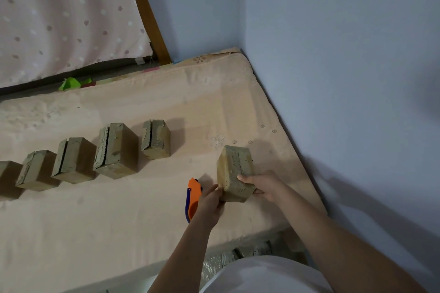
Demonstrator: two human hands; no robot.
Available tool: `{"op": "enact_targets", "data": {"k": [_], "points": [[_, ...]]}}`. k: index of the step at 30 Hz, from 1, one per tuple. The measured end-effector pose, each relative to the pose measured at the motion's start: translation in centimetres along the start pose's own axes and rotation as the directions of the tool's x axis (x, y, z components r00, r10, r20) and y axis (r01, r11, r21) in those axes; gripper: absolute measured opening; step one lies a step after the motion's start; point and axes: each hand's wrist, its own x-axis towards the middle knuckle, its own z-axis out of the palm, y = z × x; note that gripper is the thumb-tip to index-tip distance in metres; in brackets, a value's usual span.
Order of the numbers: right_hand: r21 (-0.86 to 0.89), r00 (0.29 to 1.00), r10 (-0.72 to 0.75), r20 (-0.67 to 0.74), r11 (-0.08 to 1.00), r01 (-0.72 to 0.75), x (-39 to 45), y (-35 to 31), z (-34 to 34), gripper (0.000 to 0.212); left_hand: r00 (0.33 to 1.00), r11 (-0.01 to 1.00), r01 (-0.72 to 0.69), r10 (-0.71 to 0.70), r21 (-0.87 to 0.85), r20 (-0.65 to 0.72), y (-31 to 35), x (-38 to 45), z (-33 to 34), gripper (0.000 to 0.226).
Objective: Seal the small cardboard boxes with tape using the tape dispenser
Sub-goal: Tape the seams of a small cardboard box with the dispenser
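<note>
A small cardboard box [234, 171] stands on the mattress [142, 216] at the right, with tape across its top face. My right hand [262, 185] grips its near right end, thumb on top. My left hand [210, 202] holds its near left corner with curled fingers. Just left of that hand lies the orange and blue tape dispenser [192, 197], partly hidden behind it. Further left, several more small boxes [116, 150] stand in a row, their top flaps slit open or lined with torn tape.
The peach mattress fills a corner against blue walls [333, 54]. A curtain [59, 19] and wooden post [147, 12] stand behind. A green scrap [73, 83] lies at the far edge. More boxes and plastic wrap [238, 257] sit below the near edge.
</note>
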Motion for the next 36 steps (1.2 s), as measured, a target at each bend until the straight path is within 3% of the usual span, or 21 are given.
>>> {"op": "enact_targets", "data": {"k": [2,4,6,8,10,14,16,25,32,36], "points": [[-0.029,1.000,0.011,0.012,1.000,-0.011,-0.4,-0.5,-0.1,0.036,0.998,0.982,-0.051,0.054,0.183,-0.013,0.3,-1.1,0.5,0.032],[-0.054,1.000,0.018,0.013,0.998,-0.017,-0.5,-0.9,0.0,0.033,0.980,0.916,-0.171,0.197,0.364,-0.034,1.2,-2.4,1.1,0.032],[-0.157,0.999,-0.025,-0.042,0.988,0.018,-0.3,-1.0,0.1,0.042,0.961,0.896,-0.262,0.278,0.359,0.007,2.2,-3.3,1.4,0.031],[-0.250,0.993,-0.092,-0.069,0.966,0.072,-0.1,-0.9,0.3,0.055,0.976,0.954,-0.214,0.200,0.209,0.083,2.8,-3.9,1.9,0.027],[-0.254,0.991,-0.122,-0.062,0.962,0.102,0.2,-0.7,0.5,0.057,0.980,0.985,-0.144,0.129,0.096,0.151,3.0,-4.2,2.1,0.038],[-0.015,1.000,-0.016,0.000,1.000,0.016,-1.2,-1.1,0.3,0.046,0.981,0.993,-0.115,0.117,-0.023,0.152,2.7,-4.2,1.5,0.033],[-0.003,0.998,-0.006,0.056,1.000,0.007,-1.6,-0.7,-0.3,0.039,0.983,0.995,-0.094,0.099,-0.041,0.152,2.5,-4.1,0.9,0.036],[0.134,0.995,-0.016,0.100,0.991,0.002,-1.7,0.3,-0.2,0.037,0.983,0.997,-0.074,0.075,-0.007,0.166,2.3,-3.7,0.4,0.037],[0.089,0.993,-0.036,0.115,0.996,0.026,-1.3,0.0,-0.2,0.052,1.000,0.957,-0.023,0.016,0.291,0.027,3.0,-2.2,-0.1,0.046],[0.086,0.994,-0.025,0.108,0.996,0.016,-1.2,-0.7,-0.3,0.034,0.999,0.940,0.043,-0.040,0.340,-0.014,4.6,-1.7,-0.3,0.047]]}}
